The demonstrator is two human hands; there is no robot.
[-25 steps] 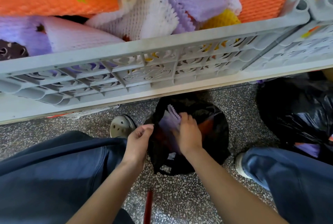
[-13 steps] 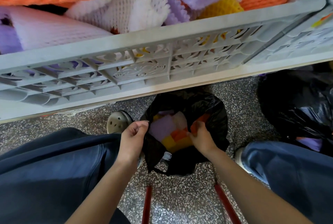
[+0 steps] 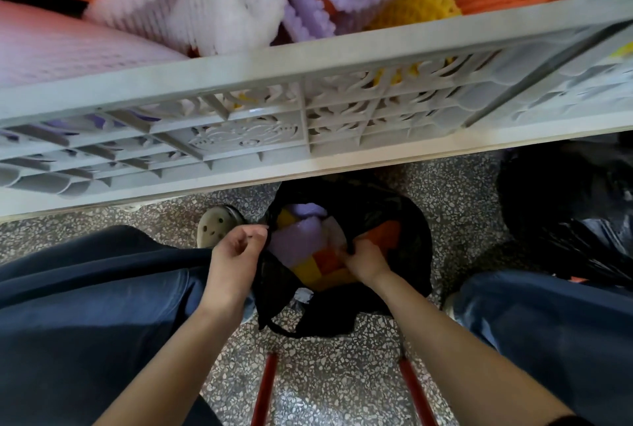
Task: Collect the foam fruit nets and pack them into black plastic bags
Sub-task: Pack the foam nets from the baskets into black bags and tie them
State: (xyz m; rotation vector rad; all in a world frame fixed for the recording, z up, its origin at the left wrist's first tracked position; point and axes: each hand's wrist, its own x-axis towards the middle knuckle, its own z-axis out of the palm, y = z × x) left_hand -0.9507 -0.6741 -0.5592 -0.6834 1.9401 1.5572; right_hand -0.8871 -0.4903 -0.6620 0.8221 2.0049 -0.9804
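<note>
A black plastic bag (image 3: 404, 240) stands open on the floor between my knees. Purple, yellow and orange foam nets (image 3: 301, 240) fill it. My left hand (image 3: 236, 251) pinches the bag's left rim. My right hand (image 3: 364, 259) is curled round the bag's right rim, over the nets inside. Above, a grey plastic crate (image 3: 308, 83) on a table holds more foam nets (image 3: 239, 8) in white, purple, orange and yellow.
A second, filled black bag (image 3: 565, 216) lies on the floor at the right. My legs in blue trousers flank the open bag, and a grey clog (image 3: 215, 223) shows by the left knee. Two red bars (image 3: 263, 388) run along the speckled floor below.
My right hand pushed a purple net down into the bag, then moved to the bag's right rim. The left hand kept hold of the left rim. The view tilted down slightly.
</note>
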